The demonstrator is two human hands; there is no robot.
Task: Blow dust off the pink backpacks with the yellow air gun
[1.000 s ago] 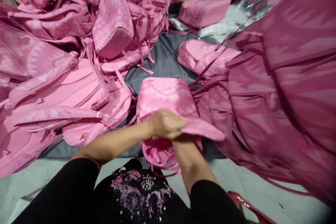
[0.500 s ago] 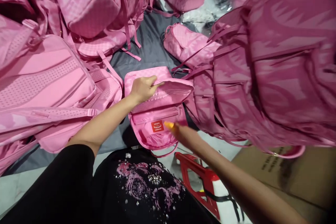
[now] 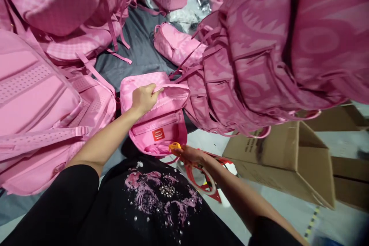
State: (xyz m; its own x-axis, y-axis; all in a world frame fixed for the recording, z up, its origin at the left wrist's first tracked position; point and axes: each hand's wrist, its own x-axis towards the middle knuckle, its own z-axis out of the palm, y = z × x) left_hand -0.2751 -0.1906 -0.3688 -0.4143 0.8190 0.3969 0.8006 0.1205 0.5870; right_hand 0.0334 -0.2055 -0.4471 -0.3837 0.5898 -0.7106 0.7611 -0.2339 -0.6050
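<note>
A small pink bag (image 3: 138, 80) lies unzipped in front of me, its inside facing me, with a red label (image 3: 158, 134) sewn in. My left hand (image 3: 144, 99) grips the edge of its lifted panel, thumb and fingers pressed together. Over the bag's near right corner, my right hand (image 3: 192, 155) is closed around a small yellow-orange object (image 3: 174, 147), whose kind I cannot make out. A pale ring (image 3: 211, 188) shows below that hand. Whether the hand carries the ring is unclear.
Pink backpacks pile up on the left (image 3: 34, 96), and others stand in a row on the right (image 3: 253, 54). A smaller pink bag (image 3: 178, 44) and clear plastic wrapping (image 3: 184, 15) lie farther back. An open cardboard box (image 3: 268, 153) sits on the floor at right.
The view has shifted right, bringing more of the cardboard boxes into sight. My right hand has drawn back toward me, from the label to the bag's near edge. My left hand keeps its grip.
</note>
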